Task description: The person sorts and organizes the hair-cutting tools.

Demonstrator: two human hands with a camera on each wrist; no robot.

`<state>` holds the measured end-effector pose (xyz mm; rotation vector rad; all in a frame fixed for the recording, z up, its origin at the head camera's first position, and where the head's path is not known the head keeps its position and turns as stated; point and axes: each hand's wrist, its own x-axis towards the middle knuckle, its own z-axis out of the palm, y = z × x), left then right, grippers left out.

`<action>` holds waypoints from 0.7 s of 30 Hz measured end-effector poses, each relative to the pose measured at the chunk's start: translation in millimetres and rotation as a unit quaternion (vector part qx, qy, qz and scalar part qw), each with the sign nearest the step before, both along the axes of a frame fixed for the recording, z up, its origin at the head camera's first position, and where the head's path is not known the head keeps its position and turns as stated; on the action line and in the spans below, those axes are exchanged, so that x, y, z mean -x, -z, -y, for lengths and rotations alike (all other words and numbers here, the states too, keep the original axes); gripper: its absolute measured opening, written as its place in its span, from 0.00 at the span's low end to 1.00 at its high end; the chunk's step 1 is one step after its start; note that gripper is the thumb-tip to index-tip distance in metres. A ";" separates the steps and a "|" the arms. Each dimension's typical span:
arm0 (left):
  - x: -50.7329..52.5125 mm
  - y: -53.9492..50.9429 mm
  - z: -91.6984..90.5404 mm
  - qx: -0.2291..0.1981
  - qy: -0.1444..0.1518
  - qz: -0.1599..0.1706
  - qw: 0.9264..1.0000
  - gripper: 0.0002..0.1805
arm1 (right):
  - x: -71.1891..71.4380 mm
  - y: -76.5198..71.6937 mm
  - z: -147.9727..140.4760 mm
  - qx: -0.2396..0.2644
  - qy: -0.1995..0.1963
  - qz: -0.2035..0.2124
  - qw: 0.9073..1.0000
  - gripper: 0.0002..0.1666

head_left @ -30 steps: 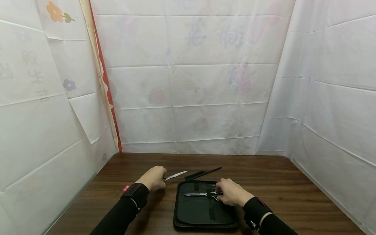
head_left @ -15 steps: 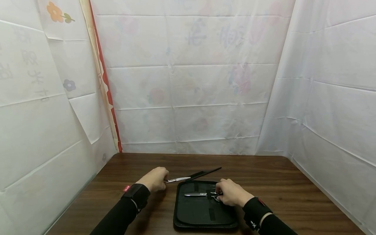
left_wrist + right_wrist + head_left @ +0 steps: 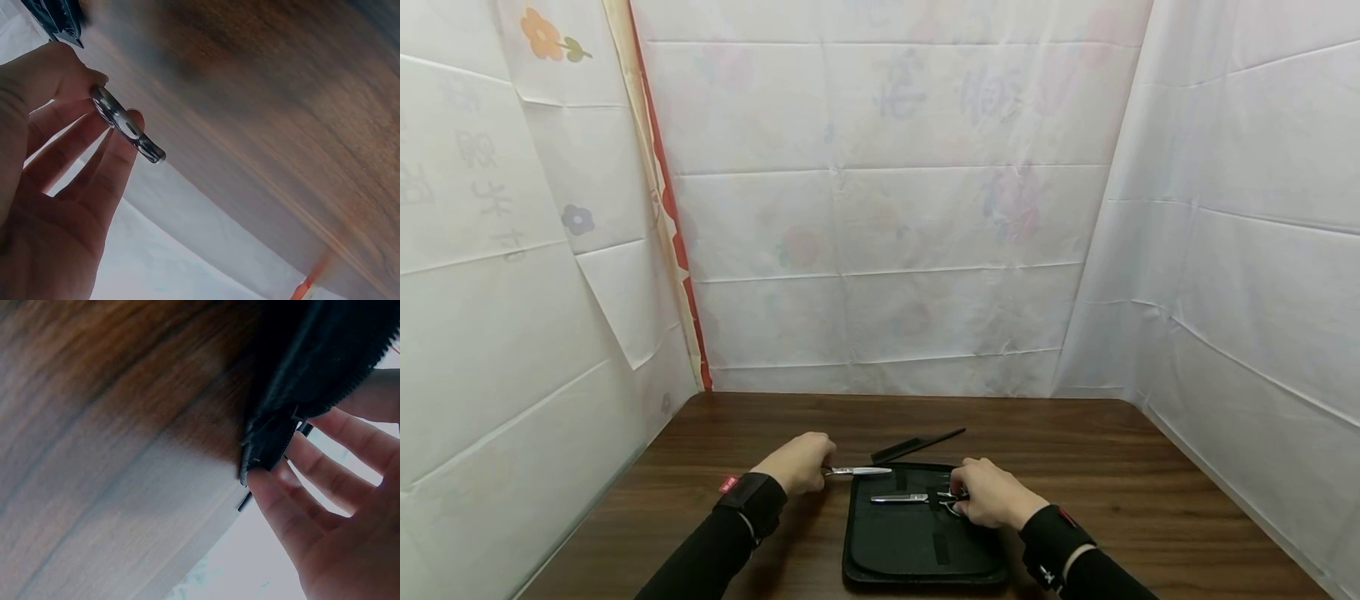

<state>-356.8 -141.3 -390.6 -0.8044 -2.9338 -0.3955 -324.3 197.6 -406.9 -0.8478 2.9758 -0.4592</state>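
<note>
My left hand (image 3: 797,463) pinches silver scissors (image 3: 868,471) by the handle end, the blades pointing right over the upper left corner of a black zip case (image 3: 910,554). In the left wrist view the rings of those scissors (image 3: 125,122) sit between thumb and fingertips. A second pair of scissors (image 3: 901,498) lies flat in the case, blades to the left. My right hand (image 3: 992,493) grips its handles, partly covering them. From the right wrist, one finger touches the edge of the case (image 3: 337,356); the second scissors' handles are hidden there.
A black comb (image 3: 917,446) with a thin tail lies on the brown wooden table (image 3: 1135,500), just behind the case. Elastic straps (image 3: 941,547) are fixed inside the case. White sheeting (image 3: 887,217) hangs behind and at both sides.
My left hand has moved slightly nearer and right, turning the scissors' blades from up-right to nearly level, now over the case edge. The right hand and the case stay put.
</note>
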 end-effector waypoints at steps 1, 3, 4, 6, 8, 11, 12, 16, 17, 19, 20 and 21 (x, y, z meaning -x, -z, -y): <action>-0.4 -0.1 -0.5 0.001 0.001 0.000 1.000 0.14 | 0.1 0.1 -0.1 0.000 0.000 0.000 1.000 0.05; -1.2 0.0 -1.6 0.003 0.002 -0.001 1.000 0.14 | -0.1 0.1 -0.1 -0.001 0.000 -0.001 1.000 0.05; -1.5 0.1 -2.1 0.003 0.003 -0.002 1.000 0.14 | -0.3 -0.2 0.1 -0.001 0.000 0.000 1.000 0.05; -2.3 0.2 -3.3 0.006 0.004 -0.005 1.000 0.14 | -0.4 -0.2 0.3 -0.001 0.001 0.000 1.000 0.05; -2.4 1.0 -4.4 0.006 0.004 -0.005 1.000 0.14 | -0.6 -0.3 0.5 -0.001 0.002 0.000 1.000 0.05; -2.5 2.1 -6.3 0.006 0.003 -0.003 1.000 0.14 | -0.4 -0.2 0.4 0.001 -0.001 -0.002 1.000 0.05; -2.2 2.7 -6.8 0.006 0.003 -0.002 1.000 0.14 | -0.3 -0.1 0.3 0.001 -0.002 -0.002 1.000 0.05; -1.0 4.6 -8.9 0.007 0.000 -0.003 1.000 0.14 | -0.3 -0.1 0.4 0.001 -0.001 -0.003 1.000 0.05; -0.6 5.1 -9.3 0.007 -0.001 -0.004 1.000 0.14 | -0.2 0.0 0.3 0.001 -0.001 -0.004 1.000 0.05; 0.2 6.2 -10.0 0.008 0.002 -0.005 1.000 0.14 | -0.4 -0.7 -0.1 0.004 -0.003 -0.006 1.000 0.05; 0.3 6.2 -10.4 0.008 0.004 -0.006 1.000 0.14 | -0.3 -0.8 -0.3 0.006 -0.005 -0.007 1.000 0.05; 0.6 6.6 -10.8 0.008 0.007 -0.008 1.000 0.14 | -0.2 -1.0 -0.5 0.009 -0.007 -0.008 1.000 0.05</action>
